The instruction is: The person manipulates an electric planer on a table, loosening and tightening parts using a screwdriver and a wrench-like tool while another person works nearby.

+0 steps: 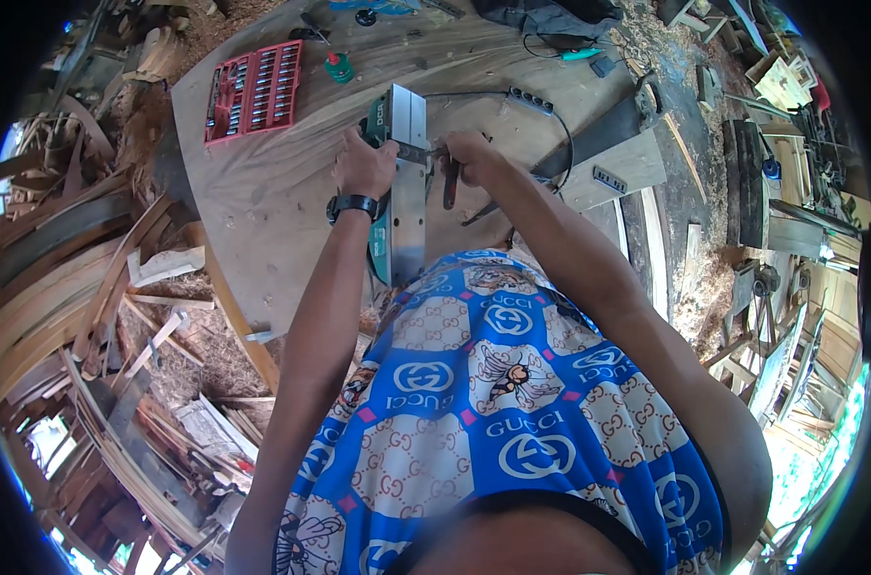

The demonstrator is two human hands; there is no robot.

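An electric hand planer with a green body lies upside down on the wooden tabletop in front of me, its long metal sole facing up. My left hand, with a dark watch on the wrist, grips the planer's left side. Its thumb reaches the gap in the sole where the cutter drum sits. On the opposite side, my right hand closes around a hand tool with a dark red and black handle. The tool's front end is at the drum; its exact kind is hard to make out.
A red socket set case lies open at the back left, beside a small green bottle. A black power strip and cable lie right of the planer. A hand saw rests farther right. Wood offcuts and shavings surround the table.
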